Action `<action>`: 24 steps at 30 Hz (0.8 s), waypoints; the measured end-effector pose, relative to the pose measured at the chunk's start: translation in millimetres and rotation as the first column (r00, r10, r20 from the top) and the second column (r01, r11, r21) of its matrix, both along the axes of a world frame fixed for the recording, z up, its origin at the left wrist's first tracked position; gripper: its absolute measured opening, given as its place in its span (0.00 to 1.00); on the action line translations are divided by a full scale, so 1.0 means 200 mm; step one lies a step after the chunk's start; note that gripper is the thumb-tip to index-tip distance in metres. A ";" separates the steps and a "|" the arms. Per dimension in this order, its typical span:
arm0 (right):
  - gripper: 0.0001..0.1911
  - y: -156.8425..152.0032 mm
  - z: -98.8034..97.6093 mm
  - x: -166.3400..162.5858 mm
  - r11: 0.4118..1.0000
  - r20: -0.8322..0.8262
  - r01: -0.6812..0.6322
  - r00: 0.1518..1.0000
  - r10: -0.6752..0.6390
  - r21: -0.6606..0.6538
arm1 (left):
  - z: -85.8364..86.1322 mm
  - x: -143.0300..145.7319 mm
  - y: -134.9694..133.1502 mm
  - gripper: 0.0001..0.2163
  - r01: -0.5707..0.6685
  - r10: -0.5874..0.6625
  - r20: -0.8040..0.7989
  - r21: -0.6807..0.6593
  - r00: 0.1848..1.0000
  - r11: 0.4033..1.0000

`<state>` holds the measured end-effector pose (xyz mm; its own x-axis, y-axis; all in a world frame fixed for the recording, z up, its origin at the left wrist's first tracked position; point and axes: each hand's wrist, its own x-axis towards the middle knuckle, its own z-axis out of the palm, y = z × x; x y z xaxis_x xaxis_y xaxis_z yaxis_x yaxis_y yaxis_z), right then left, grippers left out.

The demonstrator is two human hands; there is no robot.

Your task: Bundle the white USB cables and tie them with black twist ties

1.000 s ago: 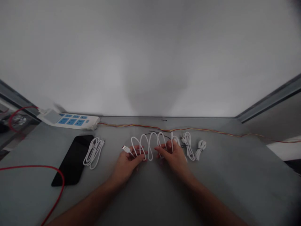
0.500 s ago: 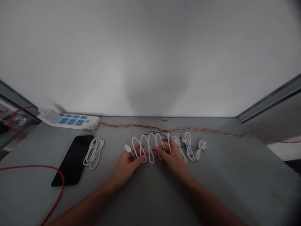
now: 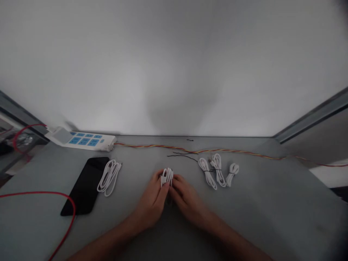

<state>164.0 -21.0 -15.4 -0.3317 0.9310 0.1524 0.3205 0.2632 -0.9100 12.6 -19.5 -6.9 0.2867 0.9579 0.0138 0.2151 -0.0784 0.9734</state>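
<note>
A white USB cable (image 3: 168,176) is gathered into a compact coil between my two hands, above the middle of the grey table. My left hand (image 3: 152,199) closes on the coil from the left, its thumb across the near side. From the right, my right hand (image 3: 187,199) presses against the same coil with its fingers. Part of the coil is hidden by the fingers. Beyond the hands lie thin black twist ties (image 3: 182,155). To the right are a coiled white cable (image 3: 207,174), another bundled cable (image 3: 218,169) and a smaller one (image 3: 232,174), each tied.
Left of my hands lies a loosely coiled white cable (image 3: 109,176) against a black phone (image 3: 85,186). A power strip (image 3: 87,141) stands at the back left. A red cord (image 3: 71,210) curves over the phone. A twisted red-yellow wire (image 3: 233,151) runs along the back.
The white USB cable, spread out in wide loops before, is now squeezed into a tight coil. My hands have come together, the right one moving left, away from the tied bundles.
</note>
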 end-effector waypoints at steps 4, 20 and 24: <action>0.12 0.00 0.02 0.01 1.000 0.084 0.007 0.996 -0.008 0.018 | 0.01 0.00 0.00 0.20 0.058 -0.058 -0.013 -0.010 0.998 0.998; 0.20 0.23 -0.13 0.25 0.864 0.504 0.288 0.718 -0.479 0.412 | 0.00 -0.04 0.08 0.15 -0.052 0.047 -0.025 -0.260 0.999 0.964; 0.18 0.25 -0.11 0.25 0.871 0.648 0.267 0.585 -0.487 0.413 | 0.01 -0.05 0.10 0.19 0.007 0.077 0.153 -0.486 0.985 0.874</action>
